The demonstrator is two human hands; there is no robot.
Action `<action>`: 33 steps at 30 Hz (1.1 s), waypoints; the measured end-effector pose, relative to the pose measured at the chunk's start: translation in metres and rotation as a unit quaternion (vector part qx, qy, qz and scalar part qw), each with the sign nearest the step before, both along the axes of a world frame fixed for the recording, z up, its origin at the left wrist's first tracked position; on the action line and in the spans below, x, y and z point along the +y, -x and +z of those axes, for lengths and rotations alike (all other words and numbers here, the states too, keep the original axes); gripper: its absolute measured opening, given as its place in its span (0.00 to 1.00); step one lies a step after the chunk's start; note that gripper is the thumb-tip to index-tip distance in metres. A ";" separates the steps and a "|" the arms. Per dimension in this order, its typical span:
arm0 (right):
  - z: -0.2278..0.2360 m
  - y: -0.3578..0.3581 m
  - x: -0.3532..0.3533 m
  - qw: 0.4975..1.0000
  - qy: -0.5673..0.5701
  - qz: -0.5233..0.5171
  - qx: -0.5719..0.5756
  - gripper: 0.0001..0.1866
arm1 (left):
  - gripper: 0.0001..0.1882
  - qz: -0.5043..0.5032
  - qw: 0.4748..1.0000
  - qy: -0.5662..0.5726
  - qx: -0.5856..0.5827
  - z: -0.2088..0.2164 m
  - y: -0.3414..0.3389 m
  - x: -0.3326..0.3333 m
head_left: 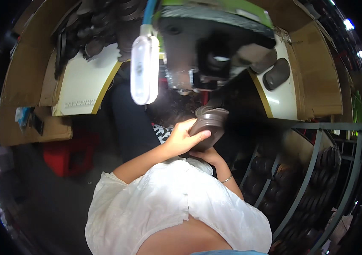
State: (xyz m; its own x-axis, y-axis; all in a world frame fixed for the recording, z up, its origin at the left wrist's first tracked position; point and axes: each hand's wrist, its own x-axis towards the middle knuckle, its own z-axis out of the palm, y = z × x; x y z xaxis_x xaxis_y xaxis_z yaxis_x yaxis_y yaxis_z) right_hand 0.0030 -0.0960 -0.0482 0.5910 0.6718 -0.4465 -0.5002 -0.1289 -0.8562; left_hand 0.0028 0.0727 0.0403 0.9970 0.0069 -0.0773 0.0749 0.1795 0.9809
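Observation:
Over my lap, below the machine, I hold a few dark brown shoe soles (210,126) stacked together, rounded ends toward the far side. My left hand (184,137) is closed round their left side, its thumb lying across the top. From beneath, at the near end, my right hand (206,155) grips the same soles. Most of its fingers are hidden under them. A bracelet circles my right wrist.
A machine (215,46) with a lit white lamp (144,70) stands ahead. White worktops with yellow edges flank it, bearing dark soles (276,74) at right and a dark pile (94,44) at left. A metal rack (308,182) of soles stands right, a red stool (68,155) left.

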 end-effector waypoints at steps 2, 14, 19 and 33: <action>0.018 -0.004 0.018 0.999 -0.016 0.016 -0.044 0.25 | 0.17 -0.025 0.998 -0.025 0.060 0.012 -0.014 0.009; 0.047 -0.057 -0.023 0.974 0.084 0.135 -0.162 0.20 | 0.09 0.056 0.997 -0.015 0.051 0.024 -0.011 0.060; 0.085 -0.099 -0.078 0.959 -0.059 -0.211 -0.179 0.14 | 0.14 0.030 0.999 -0.007 0.025 0.012 -0.007 0.063; 0.082 -0.082 0.048 0.903 -0.282 -0.296 -0.134 0.14 | 0.13 0.128 0.991 0.000 0.027 0.012 0.032 0.145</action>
